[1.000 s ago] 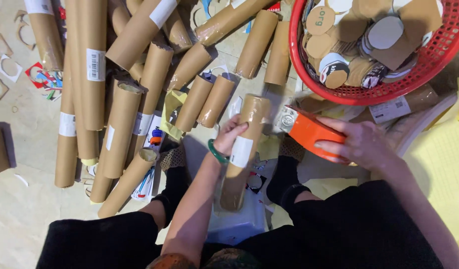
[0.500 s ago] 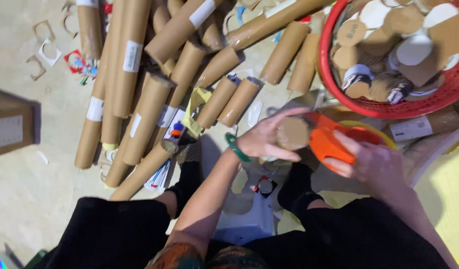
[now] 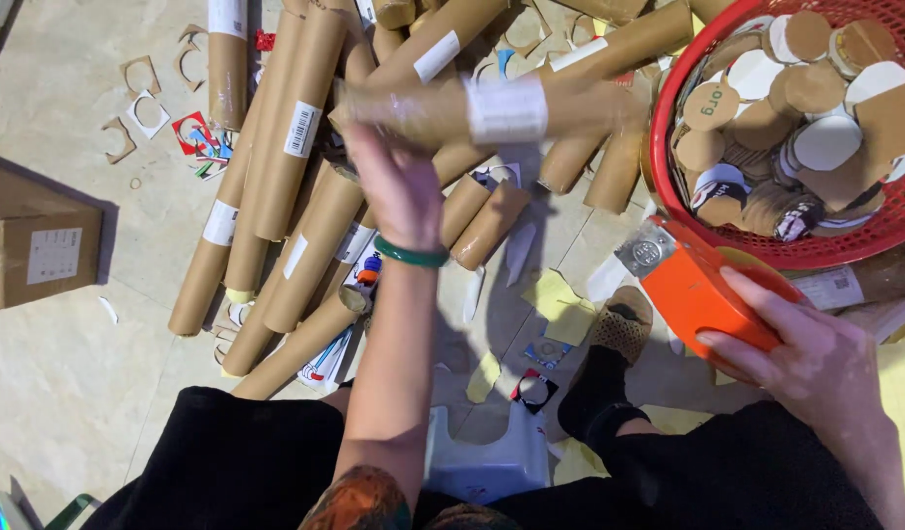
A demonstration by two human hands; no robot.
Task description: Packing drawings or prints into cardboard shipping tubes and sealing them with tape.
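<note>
At the far left a closed cardboard box sits on the pale tiled floor, with cut-out cardboard scraps lying above it. Next comes a loose pile of cardboard mailing tubes, most angled from lower left to upper right, several bearing white labels. Just right of the pile's lower end, the person's left hand, a green bangle on its wrist, is raised over the heap. Its fingers are curled around one tube, which it holds roughly level above the others; the tube is blurred, with a white label band near its middle. How tightly the fingers close cannot be made out through the blur. Below the forearm a small white stool shows between the person's black-clad legs, with yellow paper scraps and a sandalled foot to its right. Further right, the right hand grips an orange tape dispenser, fingers wrapped over its rear end, metal cutter pointing up-left. Above it stands a red plastic basket filled with round cardboard end caps.
</note>
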